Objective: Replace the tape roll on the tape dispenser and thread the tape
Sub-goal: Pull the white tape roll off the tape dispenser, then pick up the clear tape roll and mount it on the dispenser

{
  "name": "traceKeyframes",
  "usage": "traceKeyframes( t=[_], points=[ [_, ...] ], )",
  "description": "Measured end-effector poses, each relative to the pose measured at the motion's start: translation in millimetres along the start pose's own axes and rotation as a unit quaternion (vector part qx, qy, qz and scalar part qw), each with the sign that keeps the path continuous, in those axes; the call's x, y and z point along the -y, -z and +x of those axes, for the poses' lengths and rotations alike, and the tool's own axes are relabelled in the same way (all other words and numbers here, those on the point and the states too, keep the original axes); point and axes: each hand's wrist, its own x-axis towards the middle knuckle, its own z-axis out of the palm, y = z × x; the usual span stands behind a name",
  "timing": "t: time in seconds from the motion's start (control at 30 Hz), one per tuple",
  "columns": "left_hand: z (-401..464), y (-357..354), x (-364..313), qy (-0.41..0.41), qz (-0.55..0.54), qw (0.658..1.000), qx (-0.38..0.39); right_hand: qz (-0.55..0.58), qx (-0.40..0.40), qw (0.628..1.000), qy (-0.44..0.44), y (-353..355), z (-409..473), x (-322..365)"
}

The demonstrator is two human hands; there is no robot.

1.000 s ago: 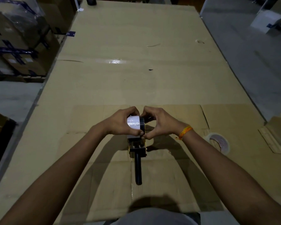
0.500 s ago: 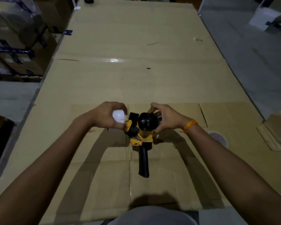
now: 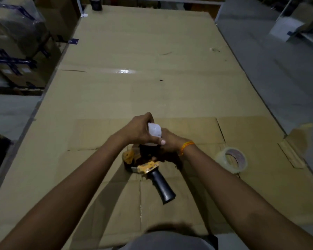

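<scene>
A yellow and black tape dispenser (image 3: 148,167) lies on the cardboard in front of me, its black handle (image 3: 163,185) pointing towards me and to the right. My left hand (image 3: 136,131) grips a white roll (image 3: 154,130) just above the dispenser's black hub. My right hand (image 3: 170,142) is closed on the dispenser's far end behind the roll; its fingers are mostly hidden. A clear tape roll (image 3: 232,159) lies flat on the cardboard to the right, apart from both hands.
Flattened cardboard sheets (image 3: 143,69) cover the long table. Wrapped boxes with blue tape (image 3: 13,42) are stacked at the left. Grey floor (image 3: 278,78) runs along the right edge, with a white shelf unit (image 3: 287,27) far right.
The white roll came off the dispenser sideways in my left hand, then moved back over the hub. The dispenser tipped and its handle swung to the right.
</scene>
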Motion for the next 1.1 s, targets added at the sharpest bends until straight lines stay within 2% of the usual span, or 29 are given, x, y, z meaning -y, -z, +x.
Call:
traceKeyframes(
  t=[0.1, 0.2, 0.3, 0.4, 0.47, 0.57, 0.7, 0.77, 0.83, 0.93, 1.0, 1.1],
  points=[
    [10.9, -9.3, -1.6, 0.006, 0.033, 0.999, 0.011, 0.140, -0.016, 0.990, 0.018, -7.9, -21.0, 3.0],
    [13.9, -14.5, -0.7, 0.035, 0.008, 0.999, -0.005, 0.240, -0.102, 0.965, -0.017, -9.5, -41.6, 6.6],
    [14.4, -20.5, -11.7, 0.034, -0.014, 0.999, -0.017, 0.176, -0.221, 0.959, -0.010, -6.8, -50.1, 9.1],
    [17.0, -27.1, -29.8, 0.011, -0.041, 0.999, -0.019, 0.130, -0.255, 0.958, 0.021, 0.4, -52.8, 3.6],
    [16.6, -28.1, -38.9, 0.006, -0.087, 0.996, -0.022, 0.108, -0.269, 0.957, 0.008, 7.6, -55.9, -1.8],
    [12.7, -29.3, -44.3, 0.005, -0.142, 0.989, -0.029, 0.093, -0.303, 0.946, -0.073, 15.4, -61.9, -12.5],
    [3.7, -34.4, -40.0, 0.007, -0.107, 0.994, -0.026, 0.057, -0.393, 0.898, -0.191, 22.1, -64.3, -36.9],
    [-5.2, -37.2, -38.5, 0.000, -0.084, 0.996, 0.009, 0.070, -0.362, 0.901, -0.229, 22.9, -66.3, -44.8],
    [-17.5, -45.4, -40.1, -0.016, -0.076, 0.996, 0.047, 0.098, -0.324, 0.913, -0.230, 21.0, -68.9, -45.5],
    [-37.3, -70.3, -42.8, -0.065, -0.049, 0.993, 0.088, 0.111, -0.311, 0.917, -0.223, 19.0, -77.5, -44.7],
    [-47.7, -88.2, -40.6, -0.108, -0.001, 0.988, 0.107, 0.082, -0.314, 0.919, -0.225, 21.8, -93.1, -47.0],
    [-61.1, -102.2, -31.1, -0.141, 0.047, 0.984, 0.102, -0.057, -0.344, 0.900, -0.261, 32.1, -129.3, -60.1]
  ],
)
